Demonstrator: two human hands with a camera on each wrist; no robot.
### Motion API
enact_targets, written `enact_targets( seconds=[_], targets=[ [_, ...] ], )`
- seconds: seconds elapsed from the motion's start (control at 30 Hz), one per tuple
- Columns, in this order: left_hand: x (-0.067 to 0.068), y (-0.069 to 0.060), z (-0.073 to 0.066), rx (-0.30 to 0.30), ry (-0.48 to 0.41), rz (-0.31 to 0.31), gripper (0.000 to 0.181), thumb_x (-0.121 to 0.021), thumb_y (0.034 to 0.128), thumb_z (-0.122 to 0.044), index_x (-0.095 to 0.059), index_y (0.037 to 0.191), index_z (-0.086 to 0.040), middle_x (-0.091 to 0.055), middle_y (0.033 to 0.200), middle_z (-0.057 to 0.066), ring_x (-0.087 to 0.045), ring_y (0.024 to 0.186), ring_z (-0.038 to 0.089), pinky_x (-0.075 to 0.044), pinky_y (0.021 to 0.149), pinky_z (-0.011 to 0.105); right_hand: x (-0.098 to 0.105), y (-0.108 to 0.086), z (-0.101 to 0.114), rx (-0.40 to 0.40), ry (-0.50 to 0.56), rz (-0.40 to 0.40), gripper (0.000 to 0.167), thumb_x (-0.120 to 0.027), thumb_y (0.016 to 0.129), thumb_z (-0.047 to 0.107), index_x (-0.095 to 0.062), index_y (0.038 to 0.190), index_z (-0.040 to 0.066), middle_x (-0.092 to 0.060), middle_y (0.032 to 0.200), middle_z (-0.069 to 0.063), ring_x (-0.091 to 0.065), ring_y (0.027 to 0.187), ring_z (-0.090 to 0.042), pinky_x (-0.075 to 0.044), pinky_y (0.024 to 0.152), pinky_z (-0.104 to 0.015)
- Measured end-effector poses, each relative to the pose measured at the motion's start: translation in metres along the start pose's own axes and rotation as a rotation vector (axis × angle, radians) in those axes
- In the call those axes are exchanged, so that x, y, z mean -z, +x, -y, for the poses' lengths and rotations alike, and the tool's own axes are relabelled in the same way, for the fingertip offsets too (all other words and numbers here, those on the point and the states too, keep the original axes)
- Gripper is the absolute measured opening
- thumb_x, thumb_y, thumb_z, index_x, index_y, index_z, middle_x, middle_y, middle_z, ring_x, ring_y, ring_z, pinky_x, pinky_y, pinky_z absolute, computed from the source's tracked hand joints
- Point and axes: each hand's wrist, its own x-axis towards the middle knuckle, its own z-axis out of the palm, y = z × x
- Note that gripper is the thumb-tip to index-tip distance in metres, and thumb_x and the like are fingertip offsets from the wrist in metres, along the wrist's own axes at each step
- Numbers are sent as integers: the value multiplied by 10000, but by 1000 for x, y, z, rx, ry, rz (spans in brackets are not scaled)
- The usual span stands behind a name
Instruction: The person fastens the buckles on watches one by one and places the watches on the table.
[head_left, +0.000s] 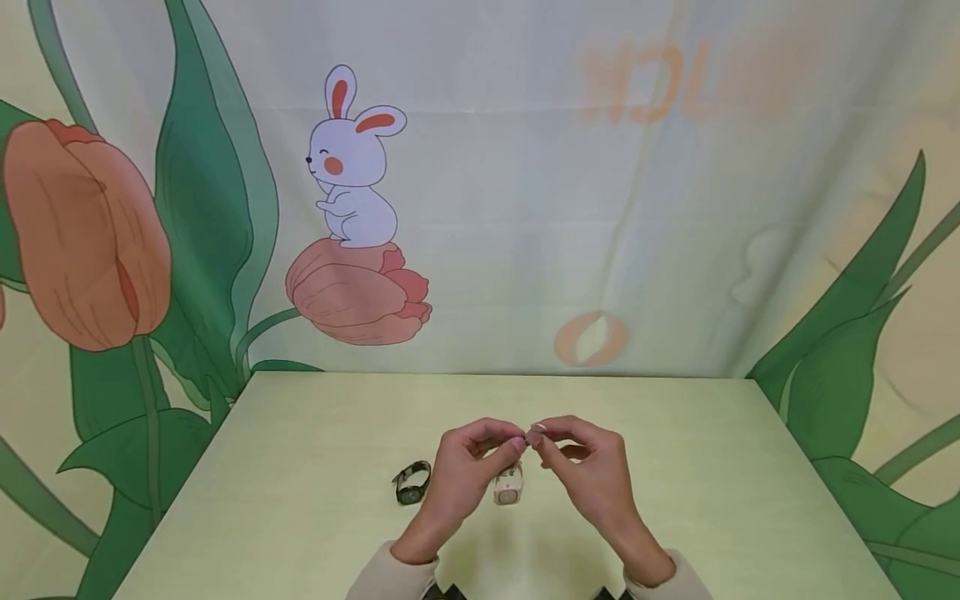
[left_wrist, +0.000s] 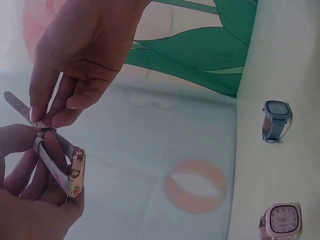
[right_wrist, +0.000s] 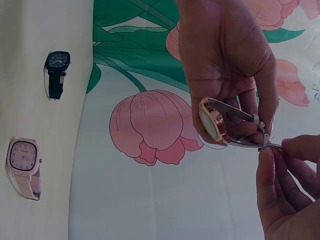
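Between my hands is a wristwatch [left_wrist: 77, 170] with a rose-gold case and a pale greyish strap. My left hand [head_left: 467, 471] holds it near the buckle [right_wrist: 265, 137], its strap looped closed beside the fingers. With thumb and fingertips my right hand [head_left: 596, 471] pinches the strap by the buckle; the free strap end [left_wrist: 17, 106] sticks out past those fingers. From the head view the case is hidden behind the left hand. A pink square watch [head_left: 508, 493] stands on the table below and between the hands.
A black watch [head_left: 411, 485] stands on the table [head_left: 300, 467], left of the pink one. A blue watch [left_wrist: 276, 117] shows in the left wrist view and is hidden in the head view. Behind the table hangs a curtain [head_left: 510, 208] printed with tulips and a rabbit.
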Motion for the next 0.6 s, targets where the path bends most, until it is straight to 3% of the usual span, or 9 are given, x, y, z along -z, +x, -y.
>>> enact_targets(
  seconds=[0.13, 0.33, 0.47, 0.6],
  targets=[
    [1, 0, 0, 1, -4, 32, 208, -725, 902, -223, -733, 1045, -73, -728, 1046, 146, -699, 934, 119, -568, 828, 270, 1, 0, 0, -27, 11, -6, 51, -755, 868, 145, -755, 916, 129, -746, 891, -61, -685, 678, -140, -595, 614, -309],
    [3, -2, -1, -45, -22, 99, 233, -712, 909, -173, -721, 1122, -77, -715, 1135, 124, -685, 1039, 125, -508, 978, 264, 2, 0, -3, 1, 27, -7, 40, -735, 884, 116, -753, 917, 128, -728, 884, -60, -659, 747, -90, -586, 637, -281],
    [4, -3, 1, -89, -24, 123, 262, -713, 901, -121, -708, 1156, -60, -700, 1161, 147, -668, 1058, 110, -502, 987, 245, 2, 0, -6, 26, 18, -1, 52, -735, 882, 104, -758, 924, 122, -715, 901, -63, -655, 857, -75, -576, 667, -255],
    [5, -2, 3, -92, -3, 110, 264, -712, 903, -135, -715, 1161, -79, -705, 1143, 136, -665, 1036, 101, -509, 966, 235, 3, -1, -9, 64, 6, 29, 93, -731, 877, 72, -764, 963, 91, -696, 929, -76, -643, 906, -88, -576, 697, -249]
  ],
)
